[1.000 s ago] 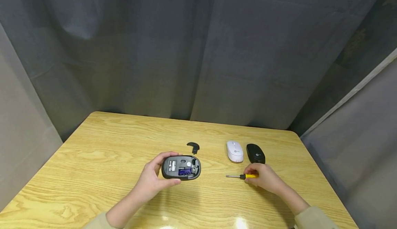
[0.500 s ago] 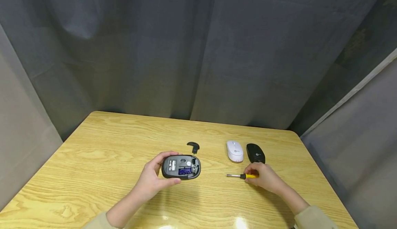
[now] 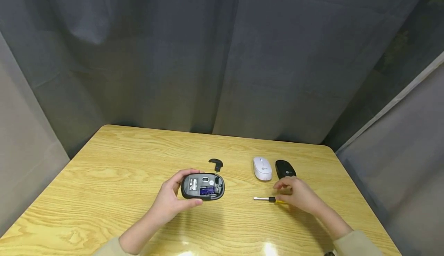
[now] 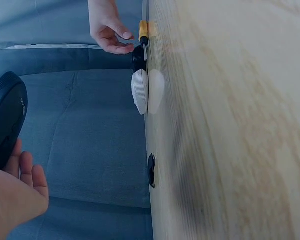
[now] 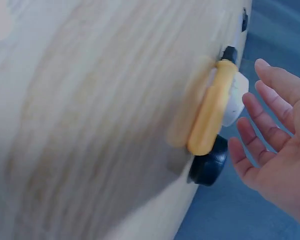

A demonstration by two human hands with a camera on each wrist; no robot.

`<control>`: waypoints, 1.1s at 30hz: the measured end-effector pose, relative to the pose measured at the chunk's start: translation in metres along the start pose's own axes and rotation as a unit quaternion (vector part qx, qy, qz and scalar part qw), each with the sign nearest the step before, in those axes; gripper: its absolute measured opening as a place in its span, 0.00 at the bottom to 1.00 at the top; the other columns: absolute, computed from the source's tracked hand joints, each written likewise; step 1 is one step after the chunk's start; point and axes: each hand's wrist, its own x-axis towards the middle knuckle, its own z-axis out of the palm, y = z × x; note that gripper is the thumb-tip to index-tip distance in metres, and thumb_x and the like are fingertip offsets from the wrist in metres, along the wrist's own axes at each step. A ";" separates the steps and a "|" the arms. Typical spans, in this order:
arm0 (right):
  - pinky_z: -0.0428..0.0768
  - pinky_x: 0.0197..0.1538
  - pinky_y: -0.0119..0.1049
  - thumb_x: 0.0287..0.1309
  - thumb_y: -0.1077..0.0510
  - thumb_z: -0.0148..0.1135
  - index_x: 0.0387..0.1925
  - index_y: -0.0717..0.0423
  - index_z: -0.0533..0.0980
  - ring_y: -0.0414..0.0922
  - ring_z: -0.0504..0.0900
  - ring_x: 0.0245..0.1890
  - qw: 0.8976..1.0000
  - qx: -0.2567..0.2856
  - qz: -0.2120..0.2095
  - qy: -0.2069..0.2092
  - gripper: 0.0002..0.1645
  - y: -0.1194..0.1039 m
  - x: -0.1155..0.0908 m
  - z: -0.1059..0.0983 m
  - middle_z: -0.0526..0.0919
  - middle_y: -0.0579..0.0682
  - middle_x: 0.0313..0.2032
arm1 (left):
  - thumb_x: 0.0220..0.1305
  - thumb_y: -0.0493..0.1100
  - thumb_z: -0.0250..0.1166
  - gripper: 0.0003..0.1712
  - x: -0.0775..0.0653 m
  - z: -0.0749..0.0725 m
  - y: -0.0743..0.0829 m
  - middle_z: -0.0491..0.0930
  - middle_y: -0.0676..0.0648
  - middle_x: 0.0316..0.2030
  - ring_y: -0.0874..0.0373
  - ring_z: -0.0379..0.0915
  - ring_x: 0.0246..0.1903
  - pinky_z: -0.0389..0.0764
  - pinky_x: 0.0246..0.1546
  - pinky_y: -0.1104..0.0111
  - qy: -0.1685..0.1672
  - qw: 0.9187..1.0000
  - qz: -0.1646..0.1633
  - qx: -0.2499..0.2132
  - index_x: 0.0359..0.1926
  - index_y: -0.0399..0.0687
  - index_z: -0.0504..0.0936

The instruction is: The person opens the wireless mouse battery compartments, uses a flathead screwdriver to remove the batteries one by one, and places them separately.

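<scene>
A black oval plastic computer mouse (image 3: 198, 185), underside up, is held above the yellow wood-grained table (image 3: 104, 179), clamped between the thumb and fingers of the left hand (image 3: 170, 197). In its uncovered bay a purple battery (image 3: 207, 191) is seated. The yellow-handled metal screwdriver (image 5: 210, 112) is supported on the tabletop, ungrasped; near it the right hand's (image 5: 280, 137) fingers are spread apart. Beyond, a black curved plastic cover (image 3: 217, 164), a white mouse (image 3: 262, 168) and a second black mouse (image 3: 285, 168) can be seen.

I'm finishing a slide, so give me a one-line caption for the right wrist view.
A right hand hovers clear of a yellow-handled screwdriver resting on a wood-grain tabletop.
</scene>
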 end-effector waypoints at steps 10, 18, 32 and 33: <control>0.77 0.40 0.34 0.46 0.54 0.74 0.40 0.44 0.80 0.40 0.75 0.39 0.998 -0.003 -0.033 0.050 0.17 -0.032 -0.004 -0.023 0.82 0.43 0.39 | 0.37 0.38 0.79 0.41 0.001 0.002 0.000 0.77 0.51 0.53 0.58 0.72 0.53 0.69 0.57 0.72 -0.003 1.000 -0.014 0.005 0.57 0.56 0.74; 0.79 0.44 0.38 0.48 0.50 0.72 0.42 0.43 0.80 0.38 0.77 0.41 0.996 0.006 -0.035 0.086 0.17 -0.065 -0.005 -0.042 0.81 0.39 0.41 | 0.37 0.38 0.78 0.41 0.002 0.003 0.002 0.78 0.51 0.53 0.57 0.72 0.52 0.70 0.56 0.71 -0.006 1.000 -0.018 0.006 0.57 0.56 0.73; 0.74 0.41 0.22 0.42 0.56 0.76 0.40 0.40 0.80 0.32 0.76 0.36 0.977 0.019 -0.117 0.178 0.20 -0.125 -0.010 -0.051 0.81 0.34 0.38 | 0.38 0.39 0.78 0.40 0.003 0.005 0.002 0.79 0.52 0.51 0.57 0.73 0.49 0.70 0.54 0.69 -0.004 1.000 -0.011 0.015 0.57 0.57 0.74; 0.74 0.41 0.22 0.42 0.57 0.76 0.40 0.40 0.80 0.33 0.75 0.35 0.976 0.023 -0.122 0.181 0.20 -0.129 -0.010 -0.051 0.81 0.33 0.38 | 0.38 0.39 0.78 0.40 0.003 0.005 0.002 0.79 0.52 0.51 0.57 0.73 0.49 0.70 0.54 0.70 -0.004 1.000 -0.010 0.015 0.57 0.57 0.74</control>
